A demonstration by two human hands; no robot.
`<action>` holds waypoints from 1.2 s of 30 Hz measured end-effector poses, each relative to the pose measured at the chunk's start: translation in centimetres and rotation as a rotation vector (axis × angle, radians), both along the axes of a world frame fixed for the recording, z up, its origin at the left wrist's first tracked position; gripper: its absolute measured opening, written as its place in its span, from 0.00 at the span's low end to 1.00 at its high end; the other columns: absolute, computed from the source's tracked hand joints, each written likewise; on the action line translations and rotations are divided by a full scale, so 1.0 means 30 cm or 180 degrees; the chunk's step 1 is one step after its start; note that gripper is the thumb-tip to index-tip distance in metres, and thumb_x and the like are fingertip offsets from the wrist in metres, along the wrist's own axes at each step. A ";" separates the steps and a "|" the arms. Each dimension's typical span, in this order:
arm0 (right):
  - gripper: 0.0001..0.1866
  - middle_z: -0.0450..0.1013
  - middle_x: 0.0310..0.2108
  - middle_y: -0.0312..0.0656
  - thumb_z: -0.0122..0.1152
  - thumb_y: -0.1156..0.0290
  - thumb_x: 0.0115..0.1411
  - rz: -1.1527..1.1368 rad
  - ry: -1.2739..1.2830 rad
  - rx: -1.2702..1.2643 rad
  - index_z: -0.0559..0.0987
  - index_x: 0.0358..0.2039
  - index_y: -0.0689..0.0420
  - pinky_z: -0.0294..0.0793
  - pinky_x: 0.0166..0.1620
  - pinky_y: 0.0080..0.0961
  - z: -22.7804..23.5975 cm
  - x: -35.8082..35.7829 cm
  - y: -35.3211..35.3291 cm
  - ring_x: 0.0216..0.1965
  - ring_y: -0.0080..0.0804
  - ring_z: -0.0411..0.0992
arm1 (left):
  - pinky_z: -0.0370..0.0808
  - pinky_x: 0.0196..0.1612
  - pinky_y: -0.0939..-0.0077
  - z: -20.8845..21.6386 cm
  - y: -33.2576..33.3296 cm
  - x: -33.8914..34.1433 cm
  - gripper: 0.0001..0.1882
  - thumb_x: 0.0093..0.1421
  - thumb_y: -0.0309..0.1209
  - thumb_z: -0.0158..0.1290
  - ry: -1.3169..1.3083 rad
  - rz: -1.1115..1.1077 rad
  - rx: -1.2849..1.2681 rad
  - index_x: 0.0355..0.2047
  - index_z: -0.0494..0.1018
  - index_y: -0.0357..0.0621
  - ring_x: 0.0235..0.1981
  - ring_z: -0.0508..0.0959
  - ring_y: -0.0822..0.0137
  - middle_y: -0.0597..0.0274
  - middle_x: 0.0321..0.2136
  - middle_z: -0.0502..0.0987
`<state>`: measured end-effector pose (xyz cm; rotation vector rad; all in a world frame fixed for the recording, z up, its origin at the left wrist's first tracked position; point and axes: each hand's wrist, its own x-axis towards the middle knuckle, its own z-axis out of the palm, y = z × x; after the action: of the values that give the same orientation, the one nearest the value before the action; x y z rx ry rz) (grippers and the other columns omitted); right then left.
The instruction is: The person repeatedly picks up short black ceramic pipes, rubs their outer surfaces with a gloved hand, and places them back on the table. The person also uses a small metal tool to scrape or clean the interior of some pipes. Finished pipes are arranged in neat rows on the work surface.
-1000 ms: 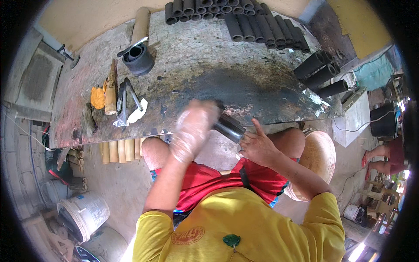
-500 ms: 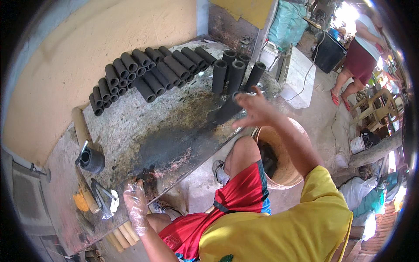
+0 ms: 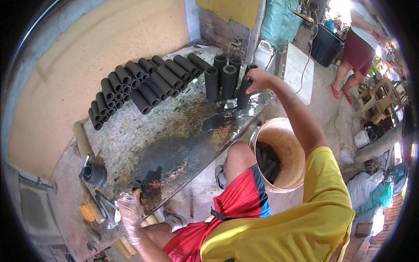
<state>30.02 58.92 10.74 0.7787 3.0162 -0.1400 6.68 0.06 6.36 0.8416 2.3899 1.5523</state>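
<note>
My right hand [image 3: 258, 79], bare, has its fingers closed around the upper end of an upright black hollow tube [image 3: 244, 97] at the table's right edge. Several matching tubes stand just left of it, among them a front tube [image 3: 211, 84] and one beside it [image 3: 229, 83]. In a clear plastic glove, my left hand [image 3: 129, 209] is curled at the near table edge; whatever its fingers hold is hidden. A dark powdery smear [image 3: 161, 150] covers the worktable [image 3: 183, 126] between my hands.
Black tubes [image 3: 150, 85] lie stacked along the wall. A large round bin [image 3: 288, 148] with dark pieces inside stands by my knee. At left are a tan roller [image 3: 83, 137], a black cup-like holder [image 3: 94, 173] and tongs [image 3: 104, 203]. Another person [image 3: 358, 48] stands far right.
My right hand was blurred with fingers spread over the table edge; it has moved farther away and closed on the upright tube. The left hand stays at the near edge. The view has shifted slightly.
</note>
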 end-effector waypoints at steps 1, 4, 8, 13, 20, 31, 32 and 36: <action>0.33 0.80 0.39 0.55 0.78 0.51 0.42 0.0012 0.0053 -0.0064 0.83 0.42 0.63 0.76 0.45 0.41 0.010 0.007 0.008 0.44 0.53 0.78 | 0.65 0.31 0.75 0.017 0.007 -0.009 0.10 0.63 0.30 0.60 -0.0127 0.0070 -0.0123 0.38 0.78 0.35 0.27 0.67 0.75 0.68 0.25 0.73; 0.27 0.79 0.34 0.57 0.77 0.53 0.44 0.0189 0.0012 0.0004 0.83 0.37 0.62 0.76 0.42 0.43 0.060 0.011 -0.002 0.38 0.54 0.79 | 0.72 0.34 0.74 0.022 0.023 -0.052 0.10 0.62 0.31 0.63 -0.0611 0.0504 -0.0014 0.38 0.75 0.39 0.29 0.72 0.74 0.69 0.27 0.75; 0.22 0.79 0.33 0.53 0.75 0.58 0.48 0.0310 0.0410 0.0273 0.82 0.36 0.63 0.75 0.42 0.42 0.185 -0.056 -0.143 0.38 0.50 0.78 | 0.76 0.29 0.77 -0.046 0.012 -0.170 0.08 0.61 0.29 0.64 -0.1433 0.1102 0.0938 0.33 0.75 0.44 0.24 0.72 0.77 0.71 0.25 0.73; 0.19 0.81 0.39 0.46 0.69 0.66 0.60 0.0805 0.0882 -0.1473 0.81 0.47 0.66 0.76 0.49 0.28 0.263 -0.464 -0.484 0.42 0.28 0.77 | 0.75 0.29 0.72 -0.169 -0.011 -0.348 0.10 0.60 0.28 0.65 0.0852 0.0296 0.0727 0.29 0.73 0.41 0.24 0.71 0.75 0.68 0.23 0.73; 0.18 0.81 0.45 0.47 0.62 0.65 0.67 0.2695 0.0949 -0.2033 0.80 0.52 0.62 0.77 0.50 0.29 0.085 -1.309 -1.055 0.46 0.28 0.78 | 0.81 0.45 0.61 -0.268 -0.105 -0.397 0.11 0.63 0.24 0.60 -0.2417 -0.0005 0.3001 0.43 0.71 0.46 0.49 0.78 0.62 0.60 0.43 0.75; 0.21 0.79 0.39 0.57 0.57 0.55 0.68 0.2844 0.0458 -0.1701 0.81 0.44 0.62 0.75 0.47 0.40 -0.251 -1.882 -1.543 0.42 0.53 0.78 | 0.77 0.37 0.68 -0.207 -0.238 -0.459 0.09 0.65 0.28 0.58 0.0184 0.1250 0.1026 0.43 0.72 0.40 0.38 0.77 0.66 0.64 0.36 0.74; 0.20 0.79 0.40 0.57 0.57 0.55 0.68 0.2820 0.0573 -0.1771 0.81 0.44 0.63 0.75 0.48 0.40 -0.256 -1.874 -1.532 0.43 0.54 0.78 | 0.77 0.38 0.66 -0.209 -0.246 -0.459 0.10 0.65 0.28 0.58 0.1372 0.1319 -0.0134 0.44 0.72 0.39 0.38 0.77 0.65 0.63 0.36 0.75; 0.20 0.80 0.39 0.51 0.55 0.57 0.70 0.2563 0.1020 -0.2095 0.80 0.45 0.64 0.76 0.45 0.34 -0.215 -1.756 -1.452 0.39 0.43 0.80 | 0.76 0.40 0.61 -0.220 -0.253 -0.466 0.12 0.65 0.28 0.58 0.0829 0.1317 0.0315 0.45 0.71 0.37 0.38 0.77 0.60 0.59 0.38 0.76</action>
<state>-22.64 15.35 4.30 -0.5403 2.9410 -1.2102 -7.30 -7.52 -0.25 0.6250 2.8366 1.8154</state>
